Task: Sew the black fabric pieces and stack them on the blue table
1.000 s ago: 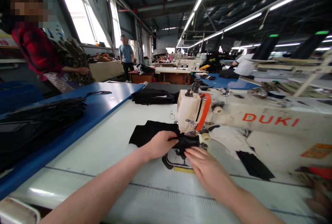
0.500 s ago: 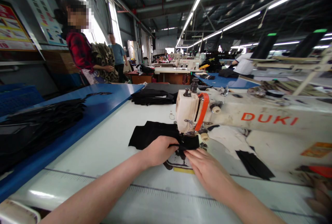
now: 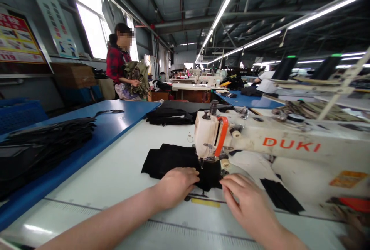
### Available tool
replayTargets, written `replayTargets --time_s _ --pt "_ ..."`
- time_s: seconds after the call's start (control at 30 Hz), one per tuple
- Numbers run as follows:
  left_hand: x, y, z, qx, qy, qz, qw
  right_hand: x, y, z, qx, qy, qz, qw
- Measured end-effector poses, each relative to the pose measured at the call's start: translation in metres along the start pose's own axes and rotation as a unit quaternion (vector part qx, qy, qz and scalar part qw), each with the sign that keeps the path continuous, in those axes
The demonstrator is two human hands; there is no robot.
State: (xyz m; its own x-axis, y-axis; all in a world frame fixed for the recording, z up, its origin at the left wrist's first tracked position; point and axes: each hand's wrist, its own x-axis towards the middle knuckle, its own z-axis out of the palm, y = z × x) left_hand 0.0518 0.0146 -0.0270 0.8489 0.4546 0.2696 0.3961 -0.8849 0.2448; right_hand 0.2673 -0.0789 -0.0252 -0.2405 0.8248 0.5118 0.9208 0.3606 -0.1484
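Left grip [image 3: 178,185], fingers bent over black cloth [image 3: 170,160], and right grip [image 3: 249,198], fingertips at its edge, seemingly align it, any pinch impossible to tell; it lies between and beyond them, under the sewing machine [image 3: 206,132], likely needing steady guidance next.
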Motion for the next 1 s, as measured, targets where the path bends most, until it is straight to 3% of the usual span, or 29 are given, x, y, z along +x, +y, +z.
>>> replayTargets --time_s 0.1,0.23,0.33,0.53,1.0 --pt "0.0 -0.002 0.003 0.029 0.007 0.027 0.999 0.003 -0.005 0.001 0.012 0.02 -0.046 0.999" --pt "-0.002 -0.006 0.009 0.065 0.015 0.052 0.996 0.011 -0.013 0.013 0.03 -0.083 -0.046 0.995" --pt "-0.003 -0.009 0.011 0.07 0.016 0.072 0.995 0.012 -0.014 0.019 0.028 -0.108 -0.028 0.993" --pt "-0.002 -0.013 0.01 0.053 0.02 0.101 0.993 0.012 -0.012 0.019 0.02 -0.095 -0.027 0.995" --pt "0.003 -0.014 0.01 0.047 0.012 0.095 0.994 0.015 -0.013 0.02 0.002 -0.05 -0.029 0.998"
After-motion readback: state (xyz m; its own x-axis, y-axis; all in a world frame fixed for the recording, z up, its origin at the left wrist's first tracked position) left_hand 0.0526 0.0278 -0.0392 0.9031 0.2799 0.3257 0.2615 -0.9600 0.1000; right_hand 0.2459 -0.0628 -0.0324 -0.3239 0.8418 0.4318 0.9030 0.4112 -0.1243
